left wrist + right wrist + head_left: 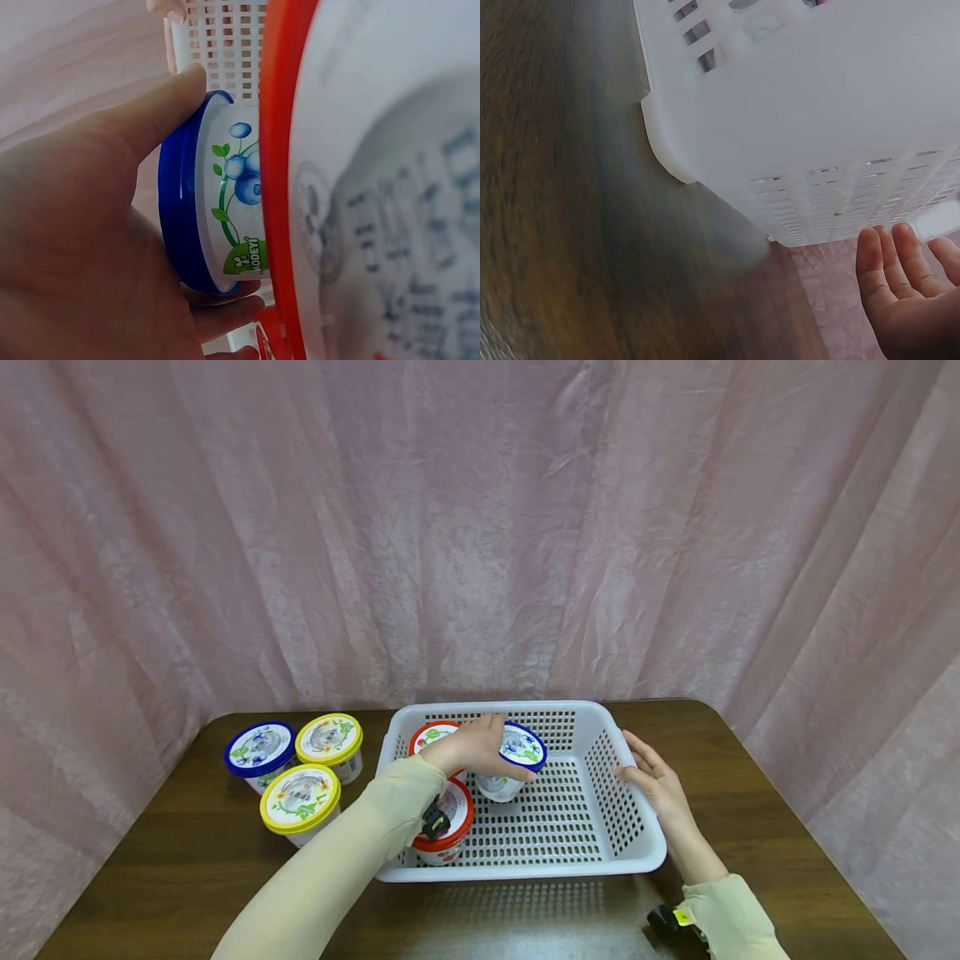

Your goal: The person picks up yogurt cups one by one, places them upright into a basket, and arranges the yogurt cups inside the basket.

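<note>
My left hand [480,747] holds a tub with a blue lid [522,746] inside the white plastic basket [517,873]. Blueberries are printed on this tub's side [238,180], and it leans slightly. The thumb and fingers spread around its lid edge. Left of it in the basket are two red-lidded tubs; the front one [459,806] is partly covered by my wrist, the back one [427,732] by my hand. At the basket's right end, my right hand [660,785] holds the rim, thumb over it and fingers [907,251] against the outer wall.
Left of the basket on the dark wooden table [172,860] stand a blue-lidded tub [260,748] and two yellow-lidded tubs, one behind [330,737] and one in front [300,797]. A pink curtain [480,543] hangs behind the table.
</note>
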`<control>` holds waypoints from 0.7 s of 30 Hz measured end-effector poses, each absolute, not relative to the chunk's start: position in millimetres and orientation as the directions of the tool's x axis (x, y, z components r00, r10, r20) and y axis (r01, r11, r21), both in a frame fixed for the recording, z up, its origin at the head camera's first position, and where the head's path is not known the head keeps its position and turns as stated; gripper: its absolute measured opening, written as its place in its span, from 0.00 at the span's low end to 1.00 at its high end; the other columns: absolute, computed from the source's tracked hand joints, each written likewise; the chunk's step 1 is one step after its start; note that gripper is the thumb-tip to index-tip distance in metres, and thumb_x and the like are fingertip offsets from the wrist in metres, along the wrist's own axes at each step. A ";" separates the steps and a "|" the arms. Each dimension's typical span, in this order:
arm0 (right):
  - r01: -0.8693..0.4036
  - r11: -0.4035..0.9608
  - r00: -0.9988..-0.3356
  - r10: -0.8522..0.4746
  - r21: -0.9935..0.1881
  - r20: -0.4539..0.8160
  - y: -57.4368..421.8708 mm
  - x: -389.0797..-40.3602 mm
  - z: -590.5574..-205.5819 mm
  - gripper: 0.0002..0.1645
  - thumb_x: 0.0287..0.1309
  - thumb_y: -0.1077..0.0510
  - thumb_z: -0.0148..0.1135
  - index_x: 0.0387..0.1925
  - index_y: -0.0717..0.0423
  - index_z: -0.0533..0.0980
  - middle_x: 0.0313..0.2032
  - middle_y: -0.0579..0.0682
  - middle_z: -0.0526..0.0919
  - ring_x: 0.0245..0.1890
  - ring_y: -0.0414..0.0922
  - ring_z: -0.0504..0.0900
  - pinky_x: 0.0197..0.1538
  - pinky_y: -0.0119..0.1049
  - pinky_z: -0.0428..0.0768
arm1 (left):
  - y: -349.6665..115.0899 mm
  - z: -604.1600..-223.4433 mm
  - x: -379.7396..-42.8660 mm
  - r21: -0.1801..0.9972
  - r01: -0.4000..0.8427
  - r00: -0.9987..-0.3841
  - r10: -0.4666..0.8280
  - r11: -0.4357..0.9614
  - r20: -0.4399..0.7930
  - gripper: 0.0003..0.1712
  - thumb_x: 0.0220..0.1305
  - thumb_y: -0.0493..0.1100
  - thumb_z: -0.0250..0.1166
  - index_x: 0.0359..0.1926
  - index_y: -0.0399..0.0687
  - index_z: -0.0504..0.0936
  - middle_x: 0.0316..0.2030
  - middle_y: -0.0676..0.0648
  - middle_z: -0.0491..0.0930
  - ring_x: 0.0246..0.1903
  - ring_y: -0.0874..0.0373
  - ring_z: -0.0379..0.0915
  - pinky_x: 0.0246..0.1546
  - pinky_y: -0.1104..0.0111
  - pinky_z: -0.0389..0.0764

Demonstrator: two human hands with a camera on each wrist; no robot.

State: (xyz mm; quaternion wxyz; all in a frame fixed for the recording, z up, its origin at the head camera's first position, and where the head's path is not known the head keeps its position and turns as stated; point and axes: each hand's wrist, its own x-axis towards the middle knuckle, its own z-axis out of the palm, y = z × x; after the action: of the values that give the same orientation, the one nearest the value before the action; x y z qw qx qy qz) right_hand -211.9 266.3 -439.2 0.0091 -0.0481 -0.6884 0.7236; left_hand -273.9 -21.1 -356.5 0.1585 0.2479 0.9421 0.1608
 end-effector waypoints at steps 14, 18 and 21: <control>0.056 -0.052 -0.995 0.084 -0.997 -0.061 266.7 -210.6 -439.2 0.41 0.66 0.64 0.60 0.77 0.50 0.59 0.52 0.41 0.79 0.46 0.38 0.81 0.46 0.34 0.83 | -17.8 -355.2 -274.8 0.346 0.406 -0.814 0.507 0.846 -0.284 0.69 0.52 0.64 0.76 0.78 0.34 0.47 0.76 0.34 0.51 0.75 0.43 0.48 0.73 0.53 0.54; 0.054 -0.050 -0.995 0.084 -0.997 -0.058 266.5 -210.6 -438.7 0.41 0.66 0.65 0.60 0.77 0.50 0.59 0.53 0.41 0.79 0.46 0.38 0.81 0.46 0.34 0.83 | -18.4 -355.7 -275.0 0.379 0.390 -0.819 0.504 0.839 -0.275 0.70 0.51 0.63 0.78 0.78 0.35 0.46 0.76 0.34 0.50 0.75 0.43 0.50 0.72 0.54 0.57; 0.047 -0.046 -0.995 0.084 -0.998 -0.050 266.0 -211.1 -438.3 0.40 0.66 0.65 0.60 0.77 0.50 0.60 0.52 0.40 0.80 0.46 0.38 0.81 0.46 0.34 0.82 | -20.0 -357.1 -276.1 0.390 0.388 -0.826 0.503 0.835 -0.256 0.69 0.51 0.63 0.78 0.79 0.37 0.46 0.76 0.36 0.51 0.74 0.43 0.51 0.71 0.53 0.59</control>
State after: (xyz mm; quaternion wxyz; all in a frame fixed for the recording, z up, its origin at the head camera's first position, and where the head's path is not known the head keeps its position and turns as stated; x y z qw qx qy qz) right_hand -211.1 266.0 -438.3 0.0127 -0.0472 -0.6905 0.7217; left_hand -276.1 -20.0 -357.1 0.1768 0.2365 0.9414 0.1629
